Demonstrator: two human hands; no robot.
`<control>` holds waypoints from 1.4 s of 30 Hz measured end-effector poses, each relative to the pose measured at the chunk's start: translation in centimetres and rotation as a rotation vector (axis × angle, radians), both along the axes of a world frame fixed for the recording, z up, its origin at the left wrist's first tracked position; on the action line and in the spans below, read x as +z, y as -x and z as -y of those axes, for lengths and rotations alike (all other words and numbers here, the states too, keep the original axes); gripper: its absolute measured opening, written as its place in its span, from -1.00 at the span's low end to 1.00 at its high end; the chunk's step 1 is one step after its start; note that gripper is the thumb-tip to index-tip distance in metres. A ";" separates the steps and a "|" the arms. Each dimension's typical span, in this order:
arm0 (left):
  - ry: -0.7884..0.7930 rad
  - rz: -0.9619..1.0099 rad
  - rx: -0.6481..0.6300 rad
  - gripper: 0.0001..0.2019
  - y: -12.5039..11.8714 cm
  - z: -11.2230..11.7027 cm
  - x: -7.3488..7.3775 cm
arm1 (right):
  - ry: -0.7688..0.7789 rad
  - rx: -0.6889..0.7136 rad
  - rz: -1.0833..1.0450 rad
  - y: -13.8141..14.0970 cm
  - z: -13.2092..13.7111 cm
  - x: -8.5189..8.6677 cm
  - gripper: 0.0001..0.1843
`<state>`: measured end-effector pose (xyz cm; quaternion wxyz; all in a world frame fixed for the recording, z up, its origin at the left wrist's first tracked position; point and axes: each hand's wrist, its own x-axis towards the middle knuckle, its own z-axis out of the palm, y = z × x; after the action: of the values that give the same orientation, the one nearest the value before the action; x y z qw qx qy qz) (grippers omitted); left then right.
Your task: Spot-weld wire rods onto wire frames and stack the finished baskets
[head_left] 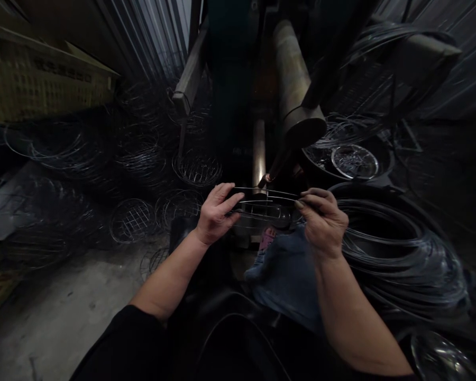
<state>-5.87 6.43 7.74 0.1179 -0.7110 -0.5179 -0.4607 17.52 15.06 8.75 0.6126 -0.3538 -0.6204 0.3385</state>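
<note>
A small wire basket frame [262, 209] hangs between both of my hands, just under the copper tip [266, 179] of a spot-welding machine arm [297, 106]. My left hand [216, 211] grips the frame's left end with fingers curled over the top wires. On the right end, my right hand [321, 219] pinches the wires between thumb and fingers. The frame's upper wire lies right at the welder tip. My knee in blue jeans [285, 275] is below the frame.
Several finished round wire baskets [135, 219] are piled on the floor at the left. Large coils of wire [396, 248] lie at the right, with a tub of wire rings [355, 161] behind. A yellow crate [35, 84] stands far left.
</note>
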 end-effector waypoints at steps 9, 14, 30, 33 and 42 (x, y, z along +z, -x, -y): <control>-0.038 -0.007 0.026 -0.65 0.6 -1.5 -0.2 | -0.030 0.001 0.020 0.5 -2.0 -0.7 -0.88; -0.026 0.003 0.032 -0.64 0.7 -2.3 -0.3 | -0.070 0.013 -0.005 0.7 -2.8 -0.8 -0.89; -0.002 0.030 0.029 -0.66 0.9 -3.8 -0.4 | -0.092 -0.022 -0.047 1.4 -3.9 -0.7 -0.89; 0.014 0.023 0.042 -0.67 0.9 -3.8 -0.3 | -0.105 -0.009 -0.063 1.4 -3.9 -0.8 -0.90; -0.025 0.041 0.025 -0.65 0.6 -3.7 -0.5 | -0.106 -0.069 -0.057 1.9 -3.8 -0.8 -0.89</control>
<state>-6.51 10.16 7.25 0.1218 -0.6934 -0.5231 -0.4804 15.67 18.87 7.98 0.6594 -0.3320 -0.6071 0.2938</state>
